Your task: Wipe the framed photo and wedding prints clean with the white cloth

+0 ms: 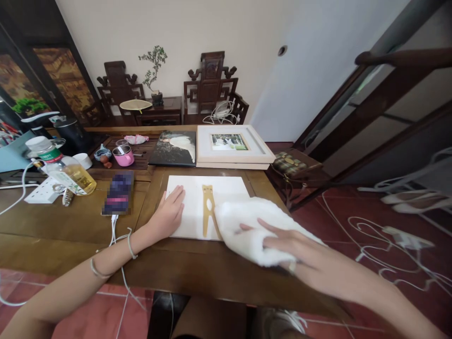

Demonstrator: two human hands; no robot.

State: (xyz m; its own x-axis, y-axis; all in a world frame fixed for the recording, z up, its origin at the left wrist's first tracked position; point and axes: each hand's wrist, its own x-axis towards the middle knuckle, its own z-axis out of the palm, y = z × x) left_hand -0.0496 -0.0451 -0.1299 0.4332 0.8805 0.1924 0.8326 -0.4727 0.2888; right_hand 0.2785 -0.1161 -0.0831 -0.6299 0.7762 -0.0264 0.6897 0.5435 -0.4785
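A white picture frame lies face down (194,207) on the wooden table (70,226), with a gold stand arm (208,209) on its back. My left hand (169,212) lies flat and open on the frame's left edge. My right hand (293,249) presses a white fluffy cloth (243,223) onto the frame's right side, fingers spread over it and blurred by motion.
Behind the frame lie a stacked white framed photo (233,146) and a dark photo print (174,148). To the left are a phone (118,193) on a cable, an oil bottle (67,172), a pink cup (123,155) and a power strip (44,193). Cables trail over the red floor on the right.
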